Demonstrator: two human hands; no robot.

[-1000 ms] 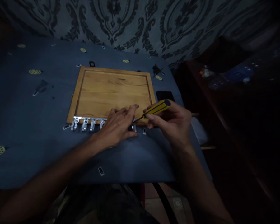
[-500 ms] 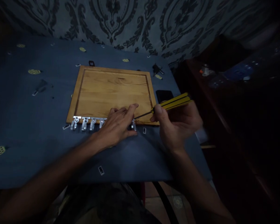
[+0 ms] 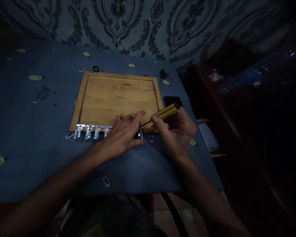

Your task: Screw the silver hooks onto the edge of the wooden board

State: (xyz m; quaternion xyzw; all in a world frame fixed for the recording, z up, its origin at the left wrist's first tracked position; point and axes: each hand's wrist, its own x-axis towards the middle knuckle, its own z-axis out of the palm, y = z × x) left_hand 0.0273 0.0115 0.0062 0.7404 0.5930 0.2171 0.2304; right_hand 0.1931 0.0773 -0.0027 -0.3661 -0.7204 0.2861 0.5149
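Observation:
A wooden board lies flat on a blue tablecloth. A metal hook rail runs along the board's near edge, with several silver hooks showing to the left. My left hand lies over the rail's right part, fingers pressed down on it. My right hand grips a yellow and black screwdriver, whose tip points down-left at the rail just past my left fingertips.
Small black and white clips lie scattered on the cloth. A dark phone-like object sits right of the board. The table ends at the right, beside a dark wooden shelf with clutter. Patterned wallpaper stands behind.
My right hand swung the screwdriver handle out to the right, then brought it back closer to the board. The left hand stayed on the rail.

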